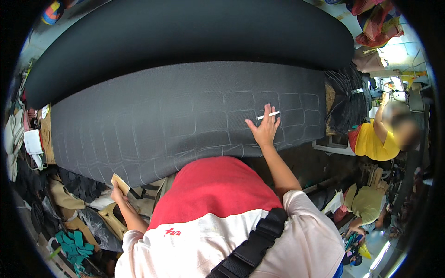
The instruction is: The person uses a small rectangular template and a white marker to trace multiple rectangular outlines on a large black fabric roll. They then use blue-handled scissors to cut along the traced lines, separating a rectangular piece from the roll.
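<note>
A wide sheet of dark grey fabric (194,106) covers the table in front of me, marked with rows of pale outlines, boxy ones at the right and long ones at the left. My right hand (265,133) is over the sheet's right half, fingers spread, with a slim white marking stick (274,114) held between them. Whether its palm touches the fabric cannot be made out. At the near left edge, my left hand (117,192) grips a tan, flat, card-like piece (121,183); the piece's far end overlaps the fabric's rim.
A thick black roll of material (194,32) lies along the table's far side. Black strips (345,99) hang at the right end. A person in yellow (378,141) and another in olive (366,204) work at the right. Scraps and bags (99,227) crowd the lower left.
</note>
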The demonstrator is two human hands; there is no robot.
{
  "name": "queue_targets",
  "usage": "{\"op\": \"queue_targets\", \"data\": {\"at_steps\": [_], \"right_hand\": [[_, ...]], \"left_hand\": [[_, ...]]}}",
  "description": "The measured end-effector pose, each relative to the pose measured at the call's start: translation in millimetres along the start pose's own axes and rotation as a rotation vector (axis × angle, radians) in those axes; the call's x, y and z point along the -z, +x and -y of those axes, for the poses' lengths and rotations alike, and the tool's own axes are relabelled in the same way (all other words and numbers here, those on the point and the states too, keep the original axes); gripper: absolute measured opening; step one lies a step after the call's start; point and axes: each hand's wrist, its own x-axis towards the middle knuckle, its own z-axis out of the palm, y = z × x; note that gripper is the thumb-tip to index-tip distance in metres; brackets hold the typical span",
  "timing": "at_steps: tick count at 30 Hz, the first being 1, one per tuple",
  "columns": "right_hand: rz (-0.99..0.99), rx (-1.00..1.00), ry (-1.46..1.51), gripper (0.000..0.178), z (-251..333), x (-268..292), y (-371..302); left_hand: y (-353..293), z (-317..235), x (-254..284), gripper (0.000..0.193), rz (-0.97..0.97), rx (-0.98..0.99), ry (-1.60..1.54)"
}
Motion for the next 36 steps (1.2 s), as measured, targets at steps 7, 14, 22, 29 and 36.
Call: {"op": "queue_targets", "data": {"at_steps": [7, 14, 22, 29, 36], "right_hand": [[0.013, 0.030, 0.047, 0.088, 7, -6, -32], [-0.143, -0.100, 0.335, 0.094, -56, 33, 16], [-0.293, -0.214, -0.504, 0.067, -243, 119, 182], [-0.206, -0.096, -0.692, 0.063, -329, 145, 257], [-0.176, -0.171, -0.650, 0.060, -336, 132, 307]], "left_hand": [[43, 28, -7, 0.043, -0.099, -0.087, 0.027], [-56, -72, -34, 0.058, -0.504, -0.541, 0.235], [-374, -135, -267, 0.015, 0.604, -1.294, -0.190], [-521, -166, -437, 0.028, 0.098, -1.956, -0.084], [-520, -296, -506, 0.040, -0.025, -1.931, 0.169]]}}
